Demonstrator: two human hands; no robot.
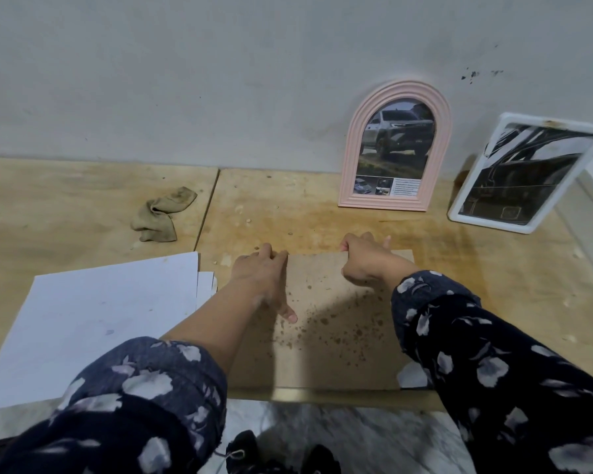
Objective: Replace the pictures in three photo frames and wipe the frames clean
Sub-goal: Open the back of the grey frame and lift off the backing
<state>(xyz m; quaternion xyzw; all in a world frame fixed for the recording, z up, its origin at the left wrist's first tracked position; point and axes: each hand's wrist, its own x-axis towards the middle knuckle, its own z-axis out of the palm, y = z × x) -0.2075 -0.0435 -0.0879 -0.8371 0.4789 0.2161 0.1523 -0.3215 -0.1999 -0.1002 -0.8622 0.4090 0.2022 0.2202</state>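
Note:
A brown, spotted backing board [336, 323] of a photo frame lies face down on the wooden table in front of me. My left hand [261, 275] grips the board's far edge at its left corner, thumb lying on the board. My right hand [363, 258] curls over the same far edge further right. A pink arched frame [396, 145] with a car picture stands against the wall. To its right leans a white rectangular frame [521, 172] with a dark picture. A crumpled beige cloth [161, 213] lies at the left.
White paper sheets [93, 319] lie stacked at the table's left front. The wooden table [476, 268] ends at a front edge near me, above a marbled floor. A grey wall rises behind. A white object edge shows at far right.

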